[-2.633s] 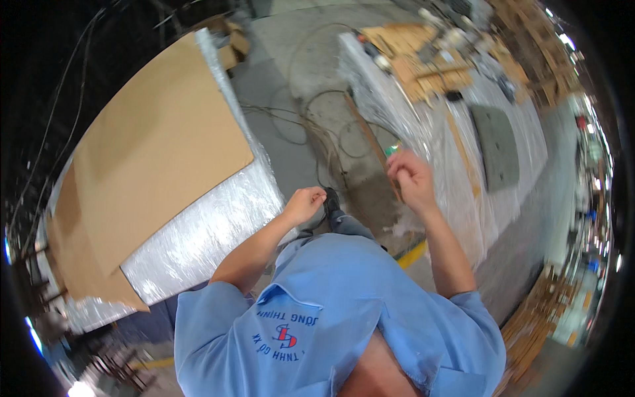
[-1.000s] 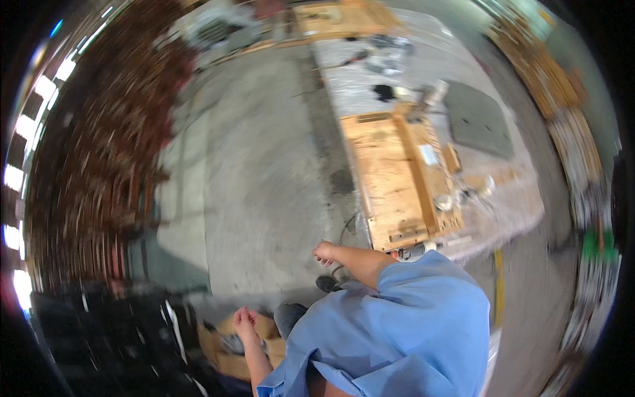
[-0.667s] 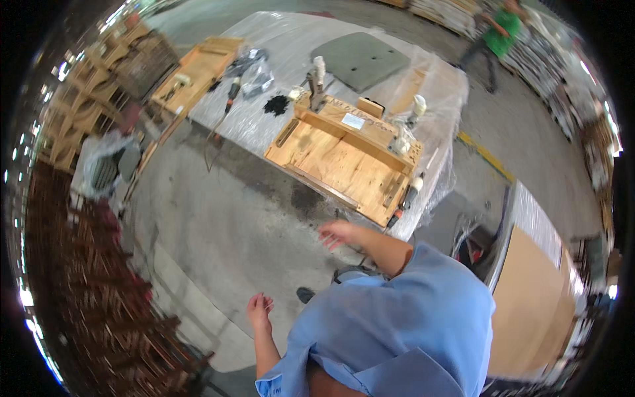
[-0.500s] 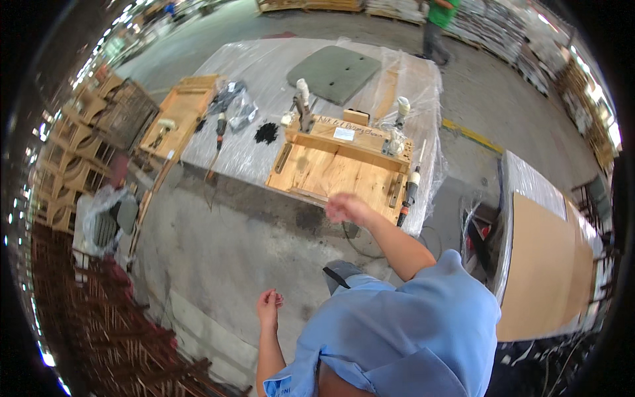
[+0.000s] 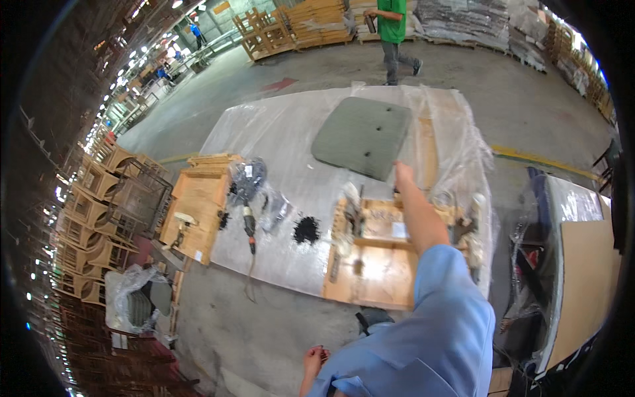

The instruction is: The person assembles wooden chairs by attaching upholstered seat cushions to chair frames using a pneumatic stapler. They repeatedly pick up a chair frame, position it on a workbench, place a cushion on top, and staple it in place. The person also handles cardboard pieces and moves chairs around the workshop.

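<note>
A grey-green seat pad (image 5: 362, 135) with several dark spots lies flat on the plastic-wrapped table (image 5: 278, 126). My right hand (image 5: 403, 175) is at the pad's near right corner, arm stretched out. Its fingers are mostly hidden, so whether they grip the edge does not show. Below that arm is a wooden jig (image 5: 377, 268) with a raised back board and clamps; the arm covers part of it. My left hand (image 5: 315, 359) is low in front of my body, away from the table, with fingers curled. What they hold, if anything, is too small to make out.
Left of the jig are a pile of small black pieces (image 5: 306, 229), a power screwdriver (image 5: 249, 228) and plastic bags (image 5: 248, 178). A wooden tray (image 5: 195, 208) stands at the table's left end. Cardboard (image 5: 585, 291) lies at right. Beyond the table, a person in green (image 5: 392, 30) walks.
My right hand has moved from the jig's front edge forward to the seat pad. The view has shifted up and left. The person in green shows more fully.
</note>
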`<act>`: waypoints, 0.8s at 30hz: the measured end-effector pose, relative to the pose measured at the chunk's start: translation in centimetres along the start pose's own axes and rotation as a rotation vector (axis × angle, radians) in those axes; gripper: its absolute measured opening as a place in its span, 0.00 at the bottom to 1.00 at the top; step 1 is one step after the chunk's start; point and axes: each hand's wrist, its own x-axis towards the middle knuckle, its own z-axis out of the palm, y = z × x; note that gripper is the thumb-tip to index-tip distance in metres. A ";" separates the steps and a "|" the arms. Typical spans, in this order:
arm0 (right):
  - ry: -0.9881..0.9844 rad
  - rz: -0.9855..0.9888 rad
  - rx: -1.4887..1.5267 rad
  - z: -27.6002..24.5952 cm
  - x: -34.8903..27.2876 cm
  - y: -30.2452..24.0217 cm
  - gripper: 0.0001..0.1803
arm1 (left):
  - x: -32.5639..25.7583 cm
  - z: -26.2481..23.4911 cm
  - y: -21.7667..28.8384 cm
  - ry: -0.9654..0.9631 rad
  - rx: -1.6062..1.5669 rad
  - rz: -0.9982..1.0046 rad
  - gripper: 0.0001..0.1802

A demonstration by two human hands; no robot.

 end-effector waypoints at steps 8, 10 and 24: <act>-0.122 0.306 0.042 4.9 5.3 -0.6 0.26 | 10.0 -0.2 12.1 0.060 0.032 0.060 0.14; -0.152 0.283 0.131 3.2 6.8 -3.3 0.29 | 13.5 1.8 15.7 0.044 0.064 0.059 0.14; -0.460 0.172 0.355 14.5 7.0 -16.7 0.37 | 20.7 5.0 19.4 -0.276 0.211 0.005 0.17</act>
